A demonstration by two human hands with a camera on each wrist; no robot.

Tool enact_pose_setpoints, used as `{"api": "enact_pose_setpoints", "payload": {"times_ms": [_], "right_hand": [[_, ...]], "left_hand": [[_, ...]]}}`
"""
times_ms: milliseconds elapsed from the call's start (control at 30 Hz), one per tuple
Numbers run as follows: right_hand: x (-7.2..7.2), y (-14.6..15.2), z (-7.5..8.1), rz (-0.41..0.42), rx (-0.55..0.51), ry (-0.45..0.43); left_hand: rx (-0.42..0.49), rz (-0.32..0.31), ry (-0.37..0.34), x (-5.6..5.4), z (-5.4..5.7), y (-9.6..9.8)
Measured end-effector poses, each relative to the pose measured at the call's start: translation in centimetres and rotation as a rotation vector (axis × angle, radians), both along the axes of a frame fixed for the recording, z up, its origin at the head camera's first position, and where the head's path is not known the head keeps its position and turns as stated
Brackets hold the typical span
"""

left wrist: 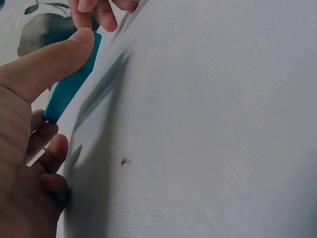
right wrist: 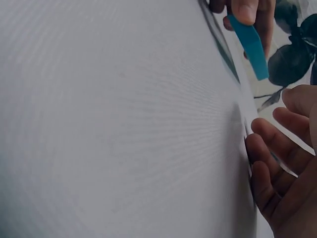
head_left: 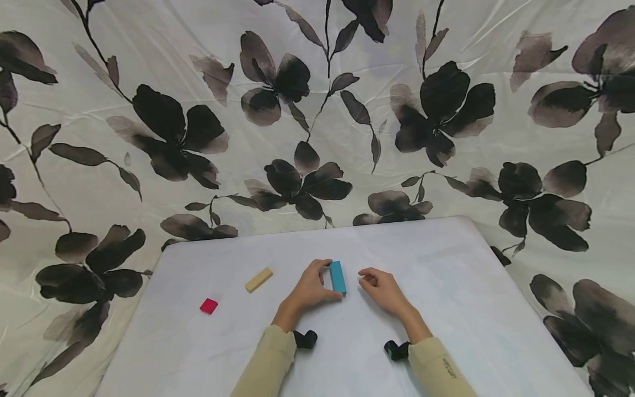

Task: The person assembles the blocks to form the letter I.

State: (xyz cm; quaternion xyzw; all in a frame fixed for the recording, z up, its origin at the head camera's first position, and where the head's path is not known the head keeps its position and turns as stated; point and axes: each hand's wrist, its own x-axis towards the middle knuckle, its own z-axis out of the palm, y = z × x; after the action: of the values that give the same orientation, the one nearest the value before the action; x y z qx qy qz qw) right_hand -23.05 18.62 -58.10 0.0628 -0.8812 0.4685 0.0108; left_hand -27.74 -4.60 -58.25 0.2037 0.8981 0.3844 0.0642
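Red block [head_left: 209, 306], far left on white table [head_left: 173, 353] | tan block [head_left: 259, 280], slantwise, between it and left hand [head_left: 308, 288] | left hand pinches blue block [head_left: 338, 277] by its ends, thumb to fingers (shadow falls apart, so raised off the table) | right hand [head_left: 388, 293] just right of block, fingers loosely bent; hands apart

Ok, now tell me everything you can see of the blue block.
The blue block is a long, narrow, straight-edged bar, plain turquoise with no separate parts visible. Its surface looks smooth; I cannot tell whether it is wood or plastic. The left hand holds it by its ends, thumb at the near end, fingers at the far one. It points roughly forward and appears raised off the white table, its shadow lying apart from it. The right hand is beside it, not touching.
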Motion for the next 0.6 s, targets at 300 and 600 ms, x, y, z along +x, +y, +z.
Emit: {"api": "enact_pose_setpoints", "payload": {"times_ms": [300,600], "right_hand": [[-0.4,-0.1,0.0,-0.006,-0.023,-0.005],[-0.7,-0.3,0.0,-0.003,-0.016,-0.011]], "left_hand": [[-0.051,-0.01,0.005,-0.7,-0.2,0.4],[-0.097,0.008,-0.005,-1.0,-0.2,1.1]]}}
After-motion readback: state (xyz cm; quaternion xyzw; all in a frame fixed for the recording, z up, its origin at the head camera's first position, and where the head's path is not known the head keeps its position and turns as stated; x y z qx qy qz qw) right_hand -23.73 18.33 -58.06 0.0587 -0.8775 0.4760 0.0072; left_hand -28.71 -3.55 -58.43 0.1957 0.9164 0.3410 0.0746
